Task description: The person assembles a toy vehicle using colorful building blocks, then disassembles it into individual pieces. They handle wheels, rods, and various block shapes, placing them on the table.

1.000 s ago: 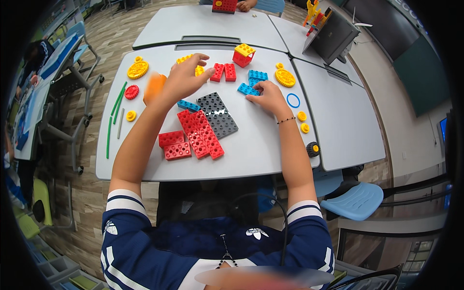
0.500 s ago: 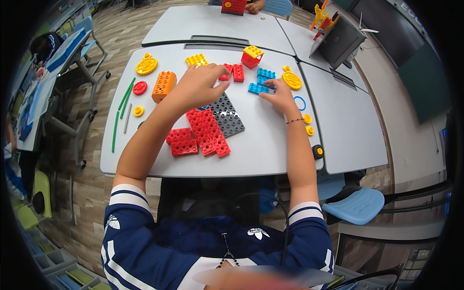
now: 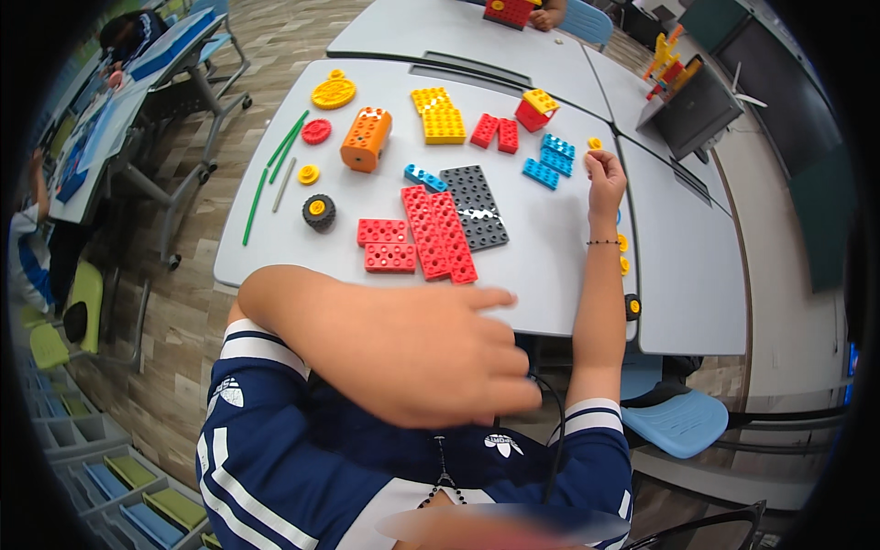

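My left hand is lifted close in front of my chest, with its fingers loosely stretched and nothing visible in them. At the table's right edge my right hand has its fingers curled together beside a small yellow piece. Whatever may be between those fingers is hidden. Left of it lie blue bricks. Nearer the middle are a dark grey baseplate, long red bricks, shorter red bricks and a blue beam. Yellow bricks and two red bricks sit farther back.
On the left lie an orange block, a yellow gear, a red gear, green rods and a black-tyred wheel. A red-and-yellow brick house stands at the back. Another person's hand shows beyond.
My left hand has drawn back from the yellow and red bricks toward my chest. My right hand has left the blue bricks, moved right and closed. The view has shifted.
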The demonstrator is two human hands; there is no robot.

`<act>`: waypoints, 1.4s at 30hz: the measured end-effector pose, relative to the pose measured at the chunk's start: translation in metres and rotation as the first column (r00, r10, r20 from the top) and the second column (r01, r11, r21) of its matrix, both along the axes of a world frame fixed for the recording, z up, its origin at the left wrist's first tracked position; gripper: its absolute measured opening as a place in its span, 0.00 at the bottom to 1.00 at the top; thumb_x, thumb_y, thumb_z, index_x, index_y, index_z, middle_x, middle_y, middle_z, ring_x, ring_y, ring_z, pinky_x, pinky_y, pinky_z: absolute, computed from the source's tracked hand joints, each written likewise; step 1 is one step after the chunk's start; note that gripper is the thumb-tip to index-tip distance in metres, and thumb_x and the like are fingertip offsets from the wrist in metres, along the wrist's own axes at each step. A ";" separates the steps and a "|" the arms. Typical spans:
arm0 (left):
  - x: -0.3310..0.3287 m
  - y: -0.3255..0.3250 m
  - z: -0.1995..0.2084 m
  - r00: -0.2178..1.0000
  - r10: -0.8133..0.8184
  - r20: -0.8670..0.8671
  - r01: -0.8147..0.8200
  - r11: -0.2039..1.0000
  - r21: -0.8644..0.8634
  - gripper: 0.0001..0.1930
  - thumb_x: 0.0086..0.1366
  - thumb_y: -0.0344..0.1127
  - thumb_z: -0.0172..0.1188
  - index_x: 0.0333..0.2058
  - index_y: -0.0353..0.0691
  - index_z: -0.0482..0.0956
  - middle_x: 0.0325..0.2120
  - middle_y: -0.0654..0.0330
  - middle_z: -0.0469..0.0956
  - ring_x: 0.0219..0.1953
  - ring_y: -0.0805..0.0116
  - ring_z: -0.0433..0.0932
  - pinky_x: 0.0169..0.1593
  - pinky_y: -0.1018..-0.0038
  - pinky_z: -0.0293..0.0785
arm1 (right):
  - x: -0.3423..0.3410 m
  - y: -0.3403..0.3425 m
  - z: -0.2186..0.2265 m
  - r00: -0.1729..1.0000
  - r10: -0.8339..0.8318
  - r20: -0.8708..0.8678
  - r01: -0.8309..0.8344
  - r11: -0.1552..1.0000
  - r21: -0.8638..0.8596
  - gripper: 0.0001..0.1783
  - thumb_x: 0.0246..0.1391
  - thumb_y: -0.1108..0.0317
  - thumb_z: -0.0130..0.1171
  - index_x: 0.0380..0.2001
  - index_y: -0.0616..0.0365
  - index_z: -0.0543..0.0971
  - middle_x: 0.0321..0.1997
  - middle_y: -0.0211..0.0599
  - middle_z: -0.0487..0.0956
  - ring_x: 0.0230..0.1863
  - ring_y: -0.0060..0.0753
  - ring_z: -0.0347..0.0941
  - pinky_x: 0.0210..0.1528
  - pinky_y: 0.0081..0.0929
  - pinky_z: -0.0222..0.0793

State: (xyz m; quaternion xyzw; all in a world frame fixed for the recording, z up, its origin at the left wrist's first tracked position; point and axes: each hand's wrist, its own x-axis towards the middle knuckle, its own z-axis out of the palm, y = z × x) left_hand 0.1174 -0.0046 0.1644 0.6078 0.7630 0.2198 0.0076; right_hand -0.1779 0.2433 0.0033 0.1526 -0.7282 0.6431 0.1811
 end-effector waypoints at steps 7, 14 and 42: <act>0.027 -0.007 0.002 0.981 -0.092 -0.169 0.133 0.959 0.251 0.19 0.61 0.38 0.53 0.51 0.42 0.74 0.32 0.64 0.75 0.35 0.69 0.76 0.54 0.58 0.68 | 0.004 -0.011 -0.013 0.999 0.032 -0.043 -0.023 0.981 0.195 0.08 0.50 0.71 0.61 0.35 0.59 0.79 0.28 0.25 0.73 0.30 0.15 0.67 0.32 0.15 0.64; 0.028 -0.009 0.001 0.993 -0.094 -0.074 0.115 0.916 0.384 0.21 0.58 0.36 0.53 0.50 0.38 0.71 0.26 0.65 0.71 0.30 0.68 0.73 0.56 0.58 0.65 | 0.010 -0.015 -0.013 0.976 0.125 -0.176 0.010 0.788 0.615 0.17 0.41 0.67 0.67 0.38 0.56 0.80 0.36 0.36 0.75 0.38 0.32 0.70 0.43 0.27 0.67; -0.015 -0.030 0.017 0.990 0.142 -0.004 -0.142 0.990 0.020 0.25 0.53 0.43 0.65 0.49 0.44 0.75 0.32 0.63 0.75 0.39 0.67 0.75 0.57 0.59 0.65 | -0.002 -0.003 -0.009 0.982 0.057 -0.181 0.096 0.676 0.731 0.23 0.47 0.66 0.66 0.49 0.54 0.77 0.48 0.42 0.74 0.53 0.41 0.69 0.54 0.33 0.66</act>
